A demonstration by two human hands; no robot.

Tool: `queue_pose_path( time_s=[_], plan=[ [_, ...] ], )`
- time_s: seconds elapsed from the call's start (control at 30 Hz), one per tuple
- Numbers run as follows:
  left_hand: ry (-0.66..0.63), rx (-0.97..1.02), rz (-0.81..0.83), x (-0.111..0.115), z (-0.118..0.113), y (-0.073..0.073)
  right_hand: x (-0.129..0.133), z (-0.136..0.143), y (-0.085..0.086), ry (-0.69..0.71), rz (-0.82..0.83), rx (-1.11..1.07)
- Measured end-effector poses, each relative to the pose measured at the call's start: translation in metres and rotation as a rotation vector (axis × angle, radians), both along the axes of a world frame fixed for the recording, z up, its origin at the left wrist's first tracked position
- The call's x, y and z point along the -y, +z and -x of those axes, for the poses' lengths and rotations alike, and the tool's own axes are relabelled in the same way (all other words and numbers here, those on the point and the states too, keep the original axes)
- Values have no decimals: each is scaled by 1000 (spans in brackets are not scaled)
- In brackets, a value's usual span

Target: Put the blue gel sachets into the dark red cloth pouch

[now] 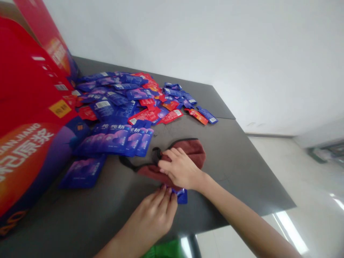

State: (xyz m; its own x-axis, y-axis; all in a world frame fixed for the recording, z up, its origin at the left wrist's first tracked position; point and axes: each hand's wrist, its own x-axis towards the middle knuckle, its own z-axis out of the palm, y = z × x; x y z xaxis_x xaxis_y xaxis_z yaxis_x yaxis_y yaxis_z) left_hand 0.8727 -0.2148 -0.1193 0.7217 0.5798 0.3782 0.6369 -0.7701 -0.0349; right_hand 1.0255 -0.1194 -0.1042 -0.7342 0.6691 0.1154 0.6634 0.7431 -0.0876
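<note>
A brown cloth piece (194, 152) with black edging and a black strap, shaped like a fabric mask, lies on the grey table. My right hand (182, 168) presses down on it from above, its fingers curled and closed on the cloth. Partly under the cloth's near edge is a blue sachet (182, 197). My left hand (154, 215) has its fingertips closed together on the sachet, close against the cloth; the thumb is hidden. A row of overlapping blue sachets (118, 139) lies just beyond, and one more blue sachet (83, 172) is at the left.
Blue and red sachets (120, 93) form a large heap at the back. Red printed boxes (32, 86) stand along the left. A white wall (188, 39) rises behind the table (228, 168), whose right edge drops to a pale floor. Something green (163, 249) shows below the near edge.
</note>
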Motion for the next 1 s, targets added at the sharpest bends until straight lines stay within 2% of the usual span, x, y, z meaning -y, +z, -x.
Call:
queue_pose_path(
  time_s=[0.1, 0.17, 0.2, 0.27, 0.33, 0.4, 0.43, 0.5, 0.57, 0.63, 0.7, 0.77, 0.8, 0.87, 0.93, 1.0],
  plan=[
    [-2, 27, -17, 0, 0, -4, -49, -10, -1, -188, -66, 23],
    [39, 51, 1, 2, -1, -5, -65, -18, 7, -294, -95, -7],
    [62, 70, 2, 3, -2, -5, -64, -21, 13, -314, -103, -55],
    [90, 104, -2, 6, -5, -4, -44, -24, 26, -292, -119, -188],
    [107, 105, 15, 8, -7, -3, -9, -21, 33, -187, -119, -271],
    [135, 68, 45, 9, -9, -2, 24, -16, 30, 5, -60, -173],
    [144, 50, 53, 9, -9, -1, 34, -13, 25, 56, -23, -118],
    [126, 41, 29, 8, -8, -2, 37, -10, 13, 86, 24, -29],
    [76, 68, -26, 6, -7, -2, 15, -11, 1, 23, 20, 5],
    [57, 93, -54, 5, -7, -2, -21, -16, -5, -87, -21, 12],
    [85, 106, -55, 5, -9, -2, -54, -24, -3, -227, -64, 10],
    [133, 120, -54, 6, -11, -3, -67, -31, 7, -317, -96, -36],
    [151, 130, -58, 7, -12, -3, -64, -32, 14, -325, -107, -83],
    [160, 142, -69, 8, -14, -3, -41, -32, 25, -256, -117, -176],
    [150, 111, -45, 8, -14, -2, -6, -26, 29, -100, -97, -194],
    [142, 53, 0, 7, -14, 0, 22, -18, 24, 82, -36, -108]
  ],
)
